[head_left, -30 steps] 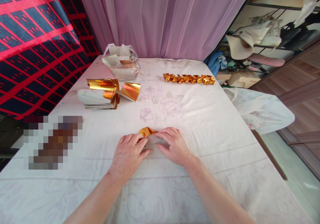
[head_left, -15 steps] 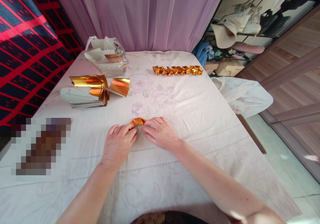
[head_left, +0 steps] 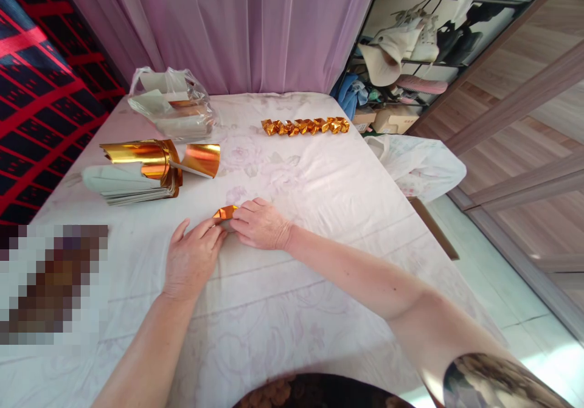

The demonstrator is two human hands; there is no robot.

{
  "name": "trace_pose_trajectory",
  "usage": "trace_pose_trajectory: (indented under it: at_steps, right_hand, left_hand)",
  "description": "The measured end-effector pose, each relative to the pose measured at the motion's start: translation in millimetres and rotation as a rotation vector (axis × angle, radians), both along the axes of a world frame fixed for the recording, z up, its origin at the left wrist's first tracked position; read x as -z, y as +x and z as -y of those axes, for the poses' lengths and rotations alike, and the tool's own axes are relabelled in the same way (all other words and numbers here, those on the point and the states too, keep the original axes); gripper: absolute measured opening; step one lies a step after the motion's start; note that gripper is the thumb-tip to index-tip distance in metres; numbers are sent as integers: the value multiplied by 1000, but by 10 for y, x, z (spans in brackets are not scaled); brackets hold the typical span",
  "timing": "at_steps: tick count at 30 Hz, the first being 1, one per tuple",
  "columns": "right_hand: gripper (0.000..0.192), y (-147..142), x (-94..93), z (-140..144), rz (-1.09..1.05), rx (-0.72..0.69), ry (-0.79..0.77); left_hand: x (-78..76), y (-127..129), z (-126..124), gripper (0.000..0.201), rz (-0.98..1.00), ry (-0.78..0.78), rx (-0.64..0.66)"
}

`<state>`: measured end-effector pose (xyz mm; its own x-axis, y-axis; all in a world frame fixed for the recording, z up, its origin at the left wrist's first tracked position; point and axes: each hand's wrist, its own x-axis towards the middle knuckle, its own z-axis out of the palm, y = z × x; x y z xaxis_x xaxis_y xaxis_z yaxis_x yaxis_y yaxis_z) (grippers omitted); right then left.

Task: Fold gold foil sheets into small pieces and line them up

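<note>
Between my two hands is a small folded piece of gold foil paper (head_left: 225, 213), low over the cloth near the middle of the table. My left hand (head_left: 194, 256) grips its left end, thumb raised apart from the other fingers. On the right end, my right hand (head_left: 261, 224) presses with bent fingers that hide part of the paper. Farther back on the left lies a stack of gold foil paper sheets (head_left: 132, 151), white on the reverse, with one curled sheet (head_left: 203, 160) beside it. A row of folded gold foil pieces (head_left: 305, 127) sits at the far side.
A clear plastic bag (head_left: 176, 107) of paper stands at the back left. The table has a flowered cloth (head_left: 292, 311). Behind it hangs a purple curtain (head_left: 228, 31). A shoe rack (head_left: 410, 49) and a white plastic bag (head_left: 424, 165) are off the right edge. A blurred patch covers something at left.
The view has swung to the right, so everything appears farther left. My hands are closer together on the foil paper, and less of it shows between them.
</note>
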<state>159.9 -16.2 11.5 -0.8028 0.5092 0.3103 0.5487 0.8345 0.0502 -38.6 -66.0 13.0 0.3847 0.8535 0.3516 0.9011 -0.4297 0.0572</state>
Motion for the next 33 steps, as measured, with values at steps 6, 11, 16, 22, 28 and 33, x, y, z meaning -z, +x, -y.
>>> trace_pose_trajectory:
  at_steps: [6,11,16,22,28,33]
  right_hand:
    - [25,-107,-10,-95,31,-81,18]
    - [32,-190,-11,-179,61,-134,20]
    - [31,-238,-3,-226,68,-189,32]
    - [29,-265,-53,-241,99,-175,16]
    - [26,-334,-96,-260,131,-206,24]
    - [28,-344,-47,-260,89,-181,33]
  left_hand:
    - [0,-4,-14,24,46,7,-26]
    - [13,-16,-28,22,46,45,-50]
    - [38,-40,-61,30,3,54,-81]
    - [52,-56,-73,36,14,46,-102]
    - [31,-62,-63,29,113,-25,-164]
    - [25,-56,-59,30,91,-19,-177]
